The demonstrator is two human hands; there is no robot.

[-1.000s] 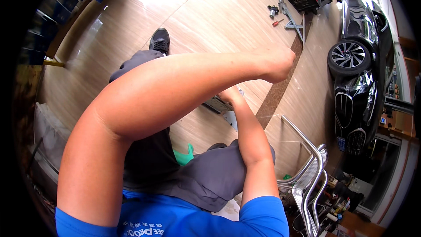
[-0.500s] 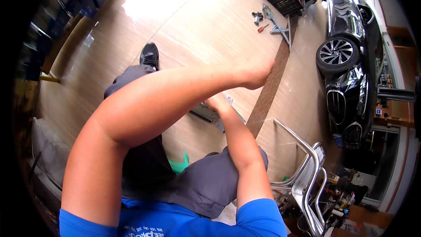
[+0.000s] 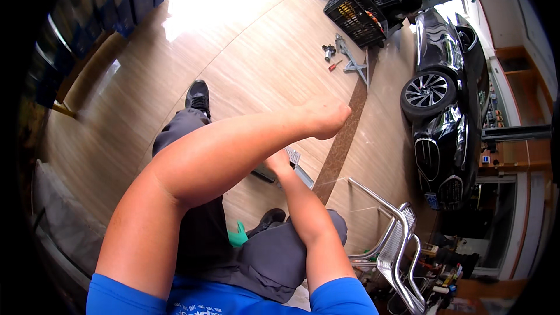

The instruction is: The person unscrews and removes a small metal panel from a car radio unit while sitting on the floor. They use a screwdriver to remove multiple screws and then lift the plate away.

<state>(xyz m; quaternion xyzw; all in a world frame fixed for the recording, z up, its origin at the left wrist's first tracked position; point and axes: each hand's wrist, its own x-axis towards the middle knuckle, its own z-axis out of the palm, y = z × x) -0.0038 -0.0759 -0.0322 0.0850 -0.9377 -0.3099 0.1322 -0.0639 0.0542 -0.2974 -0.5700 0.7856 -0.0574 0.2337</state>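
My left hand (image 3: 329, 119) is stretched across in front of me above the floor, curled closed. Its fingers face away and below, so what they hold, if anything, is hidden. My right hand (image 3: 277, 161) is lower down, partly covered by my left forearm. It touches a grey metal piece (image 3: 304, 177) with a ribbed or slotted light patch near the hand. The right fingers are mostly hidden, and so is much of the metal piece.
On the floor ahead are a red-handled screwdriver (image 3: 335, 65), a grey metal folding linkage (image 3: 354, 64) and black crates (image 3: 353, 16). A black car (image 3: 446, 111) stands at right, a metal-framed chair (image 3: 396, 239) nearer. Something green (image 3: 238, 235) lies by my leg.
The view has tilted, so the floor, car and chair sit lower and further left. Both hands keep nearly the same places over the floor, the left still curled.
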